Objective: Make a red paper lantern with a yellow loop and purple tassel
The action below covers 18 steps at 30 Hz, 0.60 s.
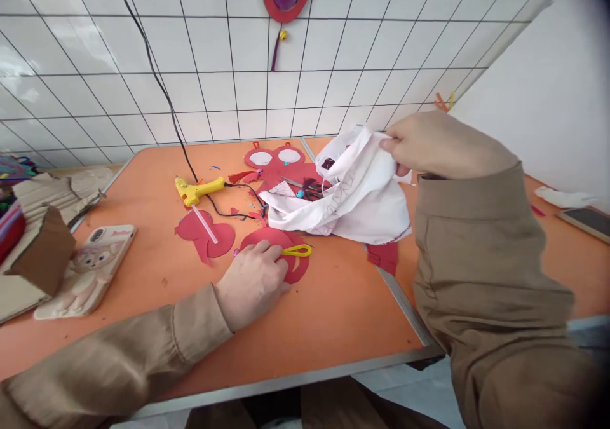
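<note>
My left hand point(257, 273) lies over a red paper cutout point(300, 270) with its fingers curled on it. A yellow loop point(298, 250) sticks out to the right of the knuckles, and a small purple bead or bell shows at the left. The palm side is hidden. My right hand point(419, 143) pinches the upper edge of a white plastic bag point(366, 194), holding that side raised. Dark small items point(328, 163) show in the bag's opening. Left of my left hand, a glue stick point(204, 224) from the yellow glue gun point(197, 190) lies across another red cutout point(223, 238).
Behind lie red cutouts with white ovals point(261, 158), scissors point(298, 184) and a dark tassel point(312, 189). A phone in a cartoon case point(93, 270) and a cardboard box point(40, 251) are at left. Another phone point(588, 220) lies right. A black cord point(162, 86) hangs down the tiled wall.
</note>
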{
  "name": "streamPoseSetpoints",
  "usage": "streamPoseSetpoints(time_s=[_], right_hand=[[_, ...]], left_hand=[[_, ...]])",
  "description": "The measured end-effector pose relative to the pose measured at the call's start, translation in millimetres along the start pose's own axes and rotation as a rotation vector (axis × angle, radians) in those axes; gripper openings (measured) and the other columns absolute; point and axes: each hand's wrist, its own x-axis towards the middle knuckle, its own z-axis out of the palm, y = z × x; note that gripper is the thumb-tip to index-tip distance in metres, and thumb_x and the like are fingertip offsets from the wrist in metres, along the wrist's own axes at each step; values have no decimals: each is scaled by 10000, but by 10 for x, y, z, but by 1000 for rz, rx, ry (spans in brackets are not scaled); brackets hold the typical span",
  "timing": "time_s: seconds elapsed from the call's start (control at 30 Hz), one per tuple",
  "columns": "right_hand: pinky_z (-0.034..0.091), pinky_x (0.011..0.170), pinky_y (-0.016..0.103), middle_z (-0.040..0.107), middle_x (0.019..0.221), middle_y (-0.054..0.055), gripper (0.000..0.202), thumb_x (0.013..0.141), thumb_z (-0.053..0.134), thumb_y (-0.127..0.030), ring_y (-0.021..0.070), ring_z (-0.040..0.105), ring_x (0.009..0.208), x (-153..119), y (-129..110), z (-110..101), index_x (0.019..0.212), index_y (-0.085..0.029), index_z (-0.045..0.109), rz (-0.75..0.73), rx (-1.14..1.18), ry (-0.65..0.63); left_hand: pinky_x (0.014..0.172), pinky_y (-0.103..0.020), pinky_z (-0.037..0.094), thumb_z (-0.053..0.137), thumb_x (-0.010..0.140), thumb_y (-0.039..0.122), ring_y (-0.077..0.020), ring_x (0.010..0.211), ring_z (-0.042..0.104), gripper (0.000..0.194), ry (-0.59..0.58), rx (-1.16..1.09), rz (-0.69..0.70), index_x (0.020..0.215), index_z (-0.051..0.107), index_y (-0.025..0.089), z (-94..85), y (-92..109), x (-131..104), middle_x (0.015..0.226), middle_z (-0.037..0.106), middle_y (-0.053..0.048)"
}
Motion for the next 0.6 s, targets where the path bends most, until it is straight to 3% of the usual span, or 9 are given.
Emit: streamPoseSetpoints(time_s=[0.2, 0.47, 0.6], right_hand=[[376, 657, 331, 703, 731, 112, 340, 946, 410, -200, 169, 504, 800, -173, -100, -164, 634, -183, 542, 23, -9, 92], [376, 669, 347, 719, 758, 103, 350, 934, 496, -236, 166, 561, 916, -174, 8, -224, 618, -153, 622, 131, 49, 178], [378, 680, 351, 691, 682, 106, 388, 946, 462, -217, 158, 593, 890, -243, 21, -281, 619, -114, 644, 95, 84, 372]], left_hand=[[601, -341, 504, 512, 928, 200, -270, 875, 649, 219, 34, 72, 27, 820, 692, 137, 46, -13, 0, 959, 696, -124], [536, -320, 538, 416, 865, 26, -233, 784, 680, 286, 88, 273, 101, 844, 683, 126, 82, 16, -33, 1263, 645, -200], [508, -309, 522, 415, 813, -32, -220, 705, 676, 306, 63, 352, 88, 811, 685, 111, 20, 45, -68, 1185, 678, -211]])
